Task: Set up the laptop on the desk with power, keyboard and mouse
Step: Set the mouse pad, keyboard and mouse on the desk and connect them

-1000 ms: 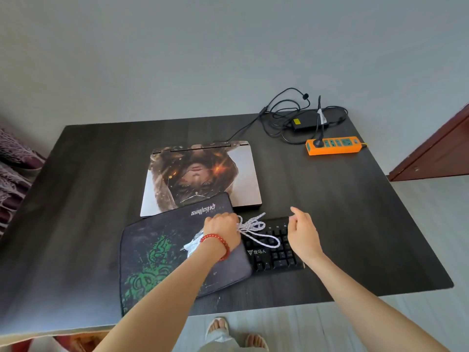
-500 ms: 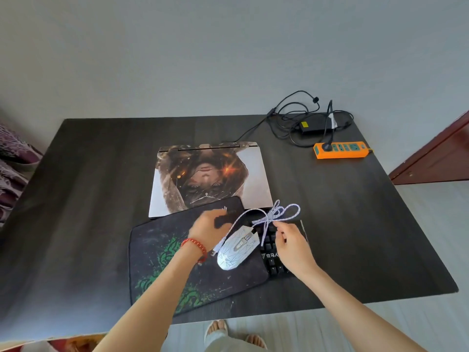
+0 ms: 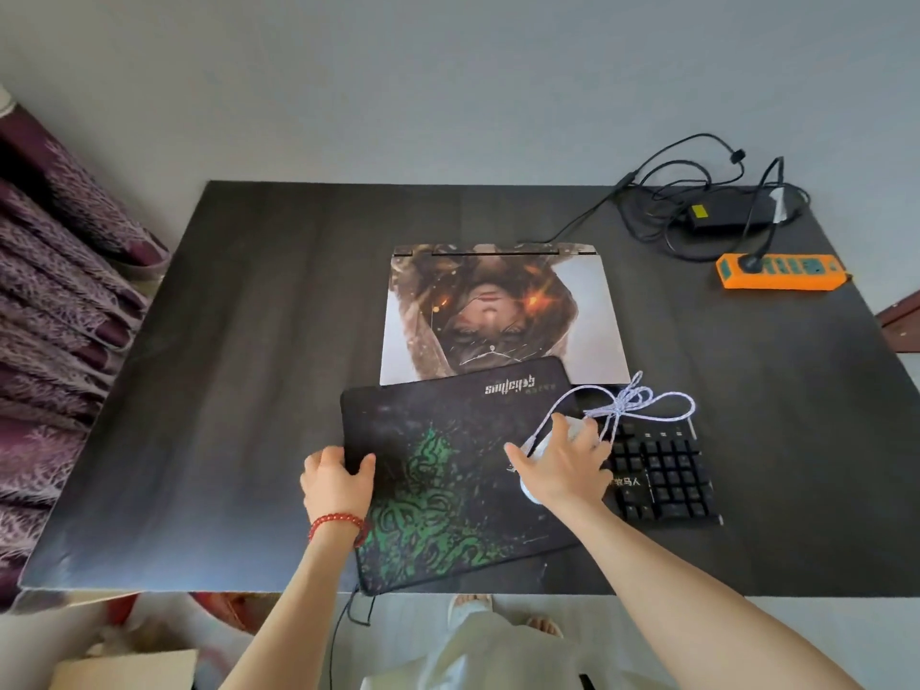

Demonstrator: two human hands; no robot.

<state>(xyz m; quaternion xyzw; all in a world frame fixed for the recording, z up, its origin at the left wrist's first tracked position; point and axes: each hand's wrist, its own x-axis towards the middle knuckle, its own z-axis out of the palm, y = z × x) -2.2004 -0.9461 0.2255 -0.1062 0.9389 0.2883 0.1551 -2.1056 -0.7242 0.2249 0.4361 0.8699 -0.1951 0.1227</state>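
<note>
Looking down from the head camera, the only view, I see the left hand (image 3: 338,483) gripping the left edge of the mouse pad (image 3: 448,470), with the thumb on top and the other fingers curled at the edge, while the right hand (image 3: 560,465) lies over the white mouse (image 3: 577,430) with its fingers curved around it, so it is holding the mouse. The mouse sits at the right side of the pad, just beside the keyboard (image 3: 662,473). Its cable (image 3: 642,403) is tied in a bundle that lies across the top of the keyboard. The pad covers the left part of the keyboard and its far corner rests on the closed laptop (image 3: 498,316), which lies in the middle of the desk (image 3: 224,390). The power adapter (image 3: 727,214) and the orange power strip (image 3: 781,271) are at the far right corner, well apart from the hands; a thin lead runs from there to the back of the laptop, but whether it is plugged in I cannot tell. In my judgement the main risk is the pad — if the left hand pulls it while it overlaps the keyboard and laptop, it may drag or turn them. The tied cable could also catch on the keys when the mouse is lifted. The near edge of the pad hangs a little over the desk edge, so a careless pull may let it slip down.
</note>
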